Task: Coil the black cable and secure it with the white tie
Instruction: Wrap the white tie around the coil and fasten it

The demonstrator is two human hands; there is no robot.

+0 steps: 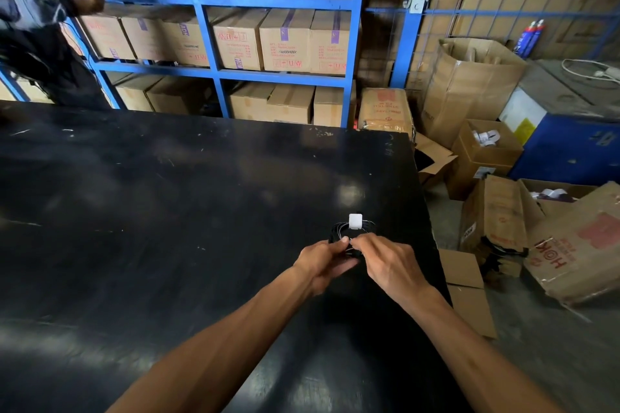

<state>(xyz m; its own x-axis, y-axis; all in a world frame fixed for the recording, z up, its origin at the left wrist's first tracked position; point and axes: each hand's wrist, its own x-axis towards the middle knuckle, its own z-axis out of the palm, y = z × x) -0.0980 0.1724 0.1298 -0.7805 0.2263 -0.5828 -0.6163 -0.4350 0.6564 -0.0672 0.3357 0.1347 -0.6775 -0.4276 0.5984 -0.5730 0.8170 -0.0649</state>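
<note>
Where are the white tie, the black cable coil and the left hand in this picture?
white tie (355, 221), head view, centre of the white band on the coil's far side.
black cable (335, 232), head view, left strands of the coil.
left hand (322, 261), head view, back of the hand.

Black cable (339, 235) with a white tie (355, 221) on a glossy black bench (167, 194); blue shelving (208, 33), brown cartons (285, 40) printed red.
</note>
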